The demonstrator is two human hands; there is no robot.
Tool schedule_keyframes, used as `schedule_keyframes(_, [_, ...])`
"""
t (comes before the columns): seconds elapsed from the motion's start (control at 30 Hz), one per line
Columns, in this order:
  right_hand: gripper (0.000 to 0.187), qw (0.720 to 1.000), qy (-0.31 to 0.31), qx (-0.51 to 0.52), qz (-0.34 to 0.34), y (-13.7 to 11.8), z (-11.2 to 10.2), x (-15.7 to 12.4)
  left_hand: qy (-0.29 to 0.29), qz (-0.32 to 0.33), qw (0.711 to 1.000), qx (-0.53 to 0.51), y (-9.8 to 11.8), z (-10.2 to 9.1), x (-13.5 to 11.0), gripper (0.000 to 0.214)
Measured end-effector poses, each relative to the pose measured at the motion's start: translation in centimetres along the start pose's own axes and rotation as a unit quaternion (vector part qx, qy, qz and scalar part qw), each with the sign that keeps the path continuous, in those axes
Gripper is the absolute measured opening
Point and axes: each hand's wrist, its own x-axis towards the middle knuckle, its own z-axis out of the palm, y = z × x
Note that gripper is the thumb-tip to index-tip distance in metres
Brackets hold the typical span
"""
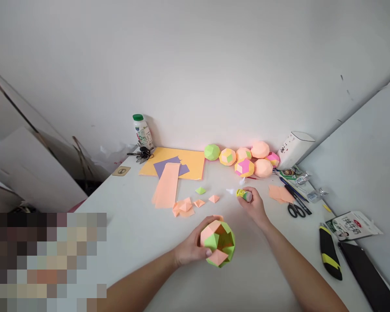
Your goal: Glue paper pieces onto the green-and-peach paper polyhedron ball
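My left hand (195, 248) is wrapped round a folded-paper ball (211, 242) in peach and green, whose side facing right is open and hollow. Farther back, my right hand (255, 206) grips a small yellow-labelled glue bottle (243, 194), its white nozzle pointing left. A white cap (242, 180) seems to lie just behind the bottle. Left of the bottle are loose folded paper pieces: a peach one (214, 198), another peach one (199, 203) and a green one (200, 190). A small heap of peach pieces (183, 207) sits farther left.
Finished paper balls (227, 157) line the wall. Peach strips (169, 184) overlap purple paper (159, 168) and a yellow sheet (195, 162). A bottle (143, 134) and keys (144, 153) stand back left. At right are scissors (296, 210), a utility knife (329, 251) and a black tablet-like slab (365, 273).
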Motion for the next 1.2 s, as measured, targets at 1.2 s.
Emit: schedule_keyframes(1.2, [0.027, 0.967, -0.170, 0.174, -0.069, -8.1, -0.7, -5.1, -0.045, 0.012, 0.982, 0.181, -0.7, -0.3, -1.3, 0.088])
